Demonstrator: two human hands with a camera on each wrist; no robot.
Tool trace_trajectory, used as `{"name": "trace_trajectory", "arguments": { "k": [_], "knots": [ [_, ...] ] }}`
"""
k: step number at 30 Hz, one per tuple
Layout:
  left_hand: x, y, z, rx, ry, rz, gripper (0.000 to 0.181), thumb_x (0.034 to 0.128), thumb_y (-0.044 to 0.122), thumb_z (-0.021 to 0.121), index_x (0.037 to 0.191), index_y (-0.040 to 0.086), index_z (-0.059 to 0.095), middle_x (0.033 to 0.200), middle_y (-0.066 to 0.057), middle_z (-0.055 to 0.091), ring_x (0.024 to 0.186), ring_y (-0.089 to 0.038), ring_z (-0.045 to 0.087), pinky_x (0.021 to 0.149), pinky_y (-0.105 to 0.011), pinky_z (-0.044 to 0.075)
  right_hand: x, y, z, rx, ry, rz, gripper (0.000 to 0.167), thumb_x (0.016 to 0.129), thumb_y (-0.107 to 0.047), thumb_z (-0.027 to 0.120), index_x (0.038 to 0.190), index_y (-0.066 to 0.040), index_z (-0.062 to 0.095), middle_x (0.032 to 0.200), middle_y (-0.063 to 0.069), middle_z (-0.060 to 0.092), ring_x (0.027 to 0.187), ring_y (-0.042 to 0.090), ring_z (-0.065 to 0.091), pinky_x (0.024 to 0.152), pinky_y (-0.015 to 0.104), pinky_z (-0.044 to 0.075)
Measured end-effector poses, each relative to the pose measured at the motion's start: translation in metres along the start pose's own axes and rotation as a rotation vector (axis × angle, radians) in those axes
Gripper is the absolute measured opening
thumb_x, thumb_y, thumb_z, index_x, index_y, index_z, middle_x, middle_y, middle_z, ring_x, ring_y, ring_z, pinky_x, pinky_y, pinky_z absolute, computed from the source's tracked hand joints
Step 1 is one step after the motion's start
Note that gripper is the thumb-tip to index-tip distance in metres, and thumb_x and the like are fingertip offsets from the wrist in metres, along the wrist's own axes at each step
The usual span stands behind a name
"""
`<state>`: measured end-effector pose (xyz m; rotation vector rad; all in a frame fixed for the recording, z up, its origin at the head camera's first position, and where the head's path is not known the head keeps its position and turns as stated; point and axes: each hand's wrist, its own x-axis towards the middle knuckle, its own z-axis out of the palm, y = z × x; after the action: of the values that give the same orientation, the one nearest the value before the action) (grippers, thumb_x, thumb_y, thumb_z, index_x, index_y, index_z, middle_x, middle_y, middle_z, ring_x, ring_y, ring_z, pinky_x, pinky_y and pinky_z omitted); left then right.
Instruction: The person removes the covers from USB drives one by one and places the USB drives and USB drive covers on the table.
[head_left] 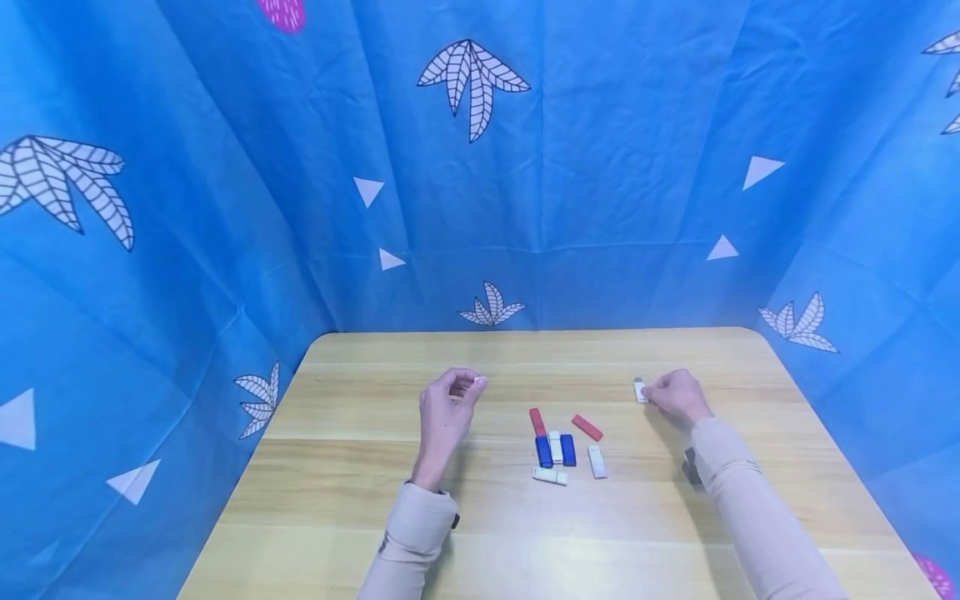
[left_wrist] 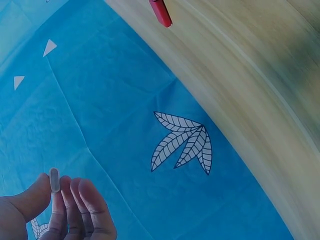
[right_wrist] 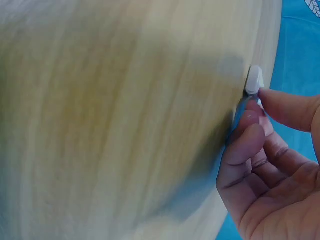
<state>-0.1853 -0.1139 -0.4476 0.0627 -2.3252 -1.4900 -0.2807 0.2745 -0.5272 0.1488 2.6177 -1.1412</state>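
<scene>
The left hand point(head_left: 447, 417) is raised above the table's left part, a small white cap point(left_wrist: 55, 180) pinched between thumb and index finger. At the right, the right hand point(head_left: 678, 395) has thumb and fingertips on a white USB stick point(head_left: 641, 391), which stands or lies at the table surface; its grey end points away. In the right wrist view the thumb and index finger of the right hand point(right_wrist: 272, 165) pinch the rounded white piece point(right_wrist: 254, 80).
Between the hands lie two red sticks point(head_left: 587, 427), two blue ones point(head_left: 568, 450) and several white ones point(head_left: 597, 462), one crosswise at the front point(head_left: 550, 476). The wooden table point(head_left: 525, 550) ends at a blue patterned curtain point(head_left: 600, 167).
</scene>
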Motion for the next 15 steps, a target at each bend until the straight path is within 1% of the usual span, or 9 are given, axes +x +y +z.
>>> {"name": "trace_trajectory", "arguments": {
  "k": [3,6,9,12,15],
  "knots": [
    [0.0002,-0.0003,0.0004,0.003,0.0,0.005,0.008,0.09,0.018,0.077,0.095,0.012,0.076,0.087,-0.006,0.077,0.079,-0.018,0.068,0.069,-0.023,0.056,-0.0006,0.0008,0.0011,-0.007,0.007,0.0,0.028,0.095,-0.023,0.065,0.094,0.004,0.069,0.069,0.003,0.064,0.061,0.014,0.052,0.057,0.028,0.047],
    [0.0009,-0.0013,0.0012,0.006,0.0,0.0,0.008,0.0899,0.019,0.077,0.095,0.012,0.076,0.087,-0.006,0.077,0.079,-0.017,0.068,0.069,-0.023,0.056,-0.0014,0.0011,0.0016,-0.008,0.007,-0.002,0.029,0.096,-0.024,0.064,0.099,0.005,0.069,0.071,0.004,0.065,0.062,0.014,0.052,0.058,0.028,0.047],
    [0.0015,-0.0023,0.0019,0.014,0.002,-0.005,0.008,0.0895,0.019,0.078,0.094,0.012,0.077,0.086,-0.005,0.078,0.078,-0.017,0.067,0.069,-0.022,0.055,-0.0015,0.0013,0.001,-0.008,0.005,-0.008,0.031,0.097,-0.024,0.063,0.1,0.006,0.069,0.073,0.005,0.065,0.063,0.015,0.053,0.059,0.028,0.047],
    [0.0019,-0.0031,0.002,0.021,0.002,-0.003,0.009,0.0894,0.018,0.078,0.095,0.011,0.078,0.086,-0.006,0.078,0.078,-0.017,0.068,0.068,-0.022,0.055,-0.0016,0.0026,-0.0005,-0.016,0.019,0.003,0.036,0.1,-0.03,0.059,0.097,0.004,0.07,0.073,0.005,0.065,0.064,0.016,0.054,0.059,0.028,0.047],
    [0.0024,-0.0044,0.0018,0.033,0.002,-0.011,0.011,0.0895,0.019,0.078,0.096,0.011,0.079,0.085,-0.006,0.079,0.078,-0.017,0.068,0.067,-0.022,0.055,-0.0022,0.0031,-0.0022,-0.019,0.05,0.021,0.043,0.103,-0.036,0.054,0.09,0.001,0.07,0.071,0.004,0.064,0.065,0.017,0.053,0.06,0.029,0.046]
  ]
}}
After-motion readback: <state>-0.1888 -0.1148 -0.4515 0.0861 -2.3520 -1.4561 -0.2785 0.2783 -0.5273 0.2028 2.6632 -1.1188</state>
